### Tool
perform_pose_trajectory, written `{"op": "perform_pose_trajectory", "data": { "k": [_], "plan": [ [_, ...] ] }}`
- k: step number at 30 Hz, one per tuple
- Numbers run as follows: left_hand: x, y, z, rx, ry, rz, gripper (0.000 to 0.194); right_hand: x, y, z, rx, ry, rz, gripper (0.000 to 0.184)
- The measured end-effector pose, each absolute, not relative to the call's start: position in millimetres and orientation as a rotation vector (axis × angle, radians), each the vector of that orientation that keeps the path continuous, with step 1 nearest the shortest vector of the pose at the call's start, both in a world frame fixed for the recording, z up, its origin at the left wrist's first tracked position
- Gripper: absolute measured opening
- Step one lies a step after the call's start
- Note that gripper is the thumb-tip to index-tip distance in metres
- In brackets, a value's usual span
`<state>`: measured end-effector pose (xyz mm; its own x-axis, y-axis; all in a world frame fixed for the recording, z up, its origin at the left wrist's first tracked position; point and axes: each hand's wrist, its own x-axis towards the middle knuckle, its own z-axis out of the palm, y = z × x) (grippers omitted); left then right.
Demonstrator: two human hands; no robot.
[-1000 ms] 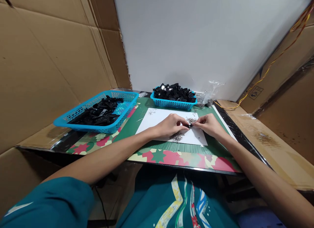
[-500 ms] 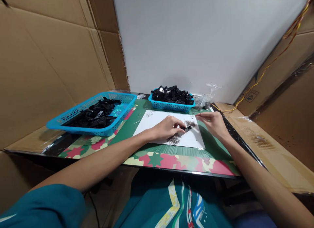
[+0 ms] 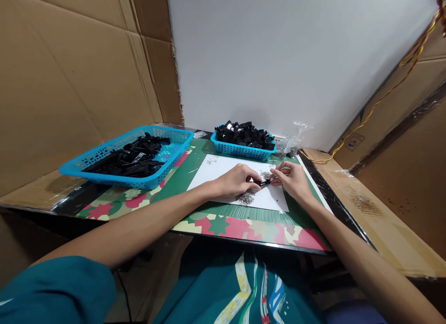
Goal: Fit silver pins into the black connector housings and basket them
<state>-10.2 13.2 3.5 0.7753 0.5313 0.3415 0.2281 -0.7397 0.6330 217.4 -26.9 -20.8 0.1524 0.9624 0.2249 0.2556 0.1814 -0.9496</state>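
Observation:
My left hand (image 3: 237, 180) rests over a white sheet (image 3: 201, 179), its thumb and fingers closed on a small black plastic part (image 3: 265, 182). The part's free end points to the right. My right hand (image 3: 293, 180) is at that end, fingertips pinched together; whatever is between them is too small to make out. Beside my left fingers lies a heap of tiny silvery metal pieces (image 3: 245, 198). A second small metal heap (image 3: 265, 174) sits just behind the black part, partly hidden by my fingers.
A large blue basket (image 3: 174, 160) with long black plastic parts stands at the left. Behind the sheet, a smaller blue basket (image 3: 240, 151) is heaped with black pieces. A clear plastic bag (image 3: 291, 143) lies to its right. Cardboard walls (image 3: 87, 68) flank the table.
My right hand drew away from the black part to the sheet's right edge, then came back to the part's end. My left hand kept hold of the part throughout.

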Motion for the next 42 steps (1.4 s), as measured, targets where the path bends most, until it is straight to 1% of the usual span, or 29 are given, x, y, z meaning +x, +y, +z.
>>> {"op": "perform_pose_trajectory", "data": {
  "k": [13,18,20,23,25,28,36,42],
  "plan": [
    [-6.1,13.9,0.6,2.256,0.594,0.733,0.020,219.2,-31.2,-24.0,-1.350,-1.473,0.629,0.041],
    [-6.0,12.5,4.0,2.266,0.668,0.690,0.017,216.0,-28.9,-23.1,-1.324,-1.402,0.716,0.043],
    [-4.1,10.9,5.1,2.257,0.722,0.734,0.020,217.9,-27.4,-20.4,-1.270,-1.370,0.724,0.043],
    [-0.1,7.8,6.5,2.171,0.792,0.912,0.030,230.4,-23.0,-17.1,-1.230,-1.342,0.661,0.041],
    [1.6,6.3,7.7,2.090,0.781,0.994,0.034,243.3,-18.5,-16.6,-1.285,-1.379,0.617,0.037],
    [1.3,6.1,9.9,1.996,0.742,1.038,0.036,259.3,-11.8,-17.5,-1.365,-1.493,0.646,0.032],
    [0.6,10.2,7.9,1.894,0.693,0.980,0.033,262.4,-8.5,-17.6,-1.478,-1.752,0.658,0.021],
    [4.2,7.4,2.7,1.695,0.721,0.928,0.034,262.8,-3.9,-23.1,-1.475,-1.803,0.673,0.023]
  ]
}}
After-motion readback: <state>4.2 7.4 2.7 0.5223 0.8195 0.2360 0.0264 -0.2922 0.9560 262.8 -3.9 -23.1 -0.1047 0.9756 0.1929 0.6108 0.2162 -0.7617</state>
